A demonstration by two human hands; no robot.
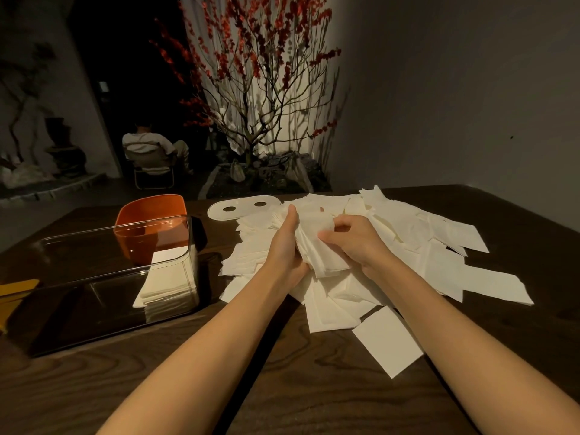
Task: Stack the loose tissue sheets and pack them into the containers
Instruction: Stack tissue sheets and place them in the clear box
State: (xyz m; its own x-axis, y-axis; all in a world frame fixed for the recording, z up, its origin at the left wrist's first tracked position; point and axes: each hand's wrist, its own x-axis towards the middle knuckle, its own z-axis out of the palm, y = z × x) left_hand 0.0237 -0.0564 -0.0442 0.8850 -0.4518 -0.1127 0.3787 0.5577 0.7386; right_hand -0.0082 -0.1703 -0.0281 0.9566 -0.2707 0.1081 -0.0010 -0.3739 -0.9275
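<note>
A wide pile of loose white tissue sheets [417, 243] covers the middle and right of the dark wooden table. Above the pile I hold a bunch of tissue sheets [310, 243] upright between both hands. My left hand [284, 243] grips its left side, thumb up along the edge. My right hand [351, 240] pinches the right side with curled fingers. A clear rectangular container [103, 246] stands at the left with a neat stack of tissues [166, 284] in its right end. An orange container [150, 215] stands behind it.
A white flat lid with two oval holes [241, 207] lies behind the pile. A yellow object [15, 290] sticks out at the far left edge. One single sheet [386, 340] lies apart at the near right. A person sits in a chair [150, 152] in the background.
</note>
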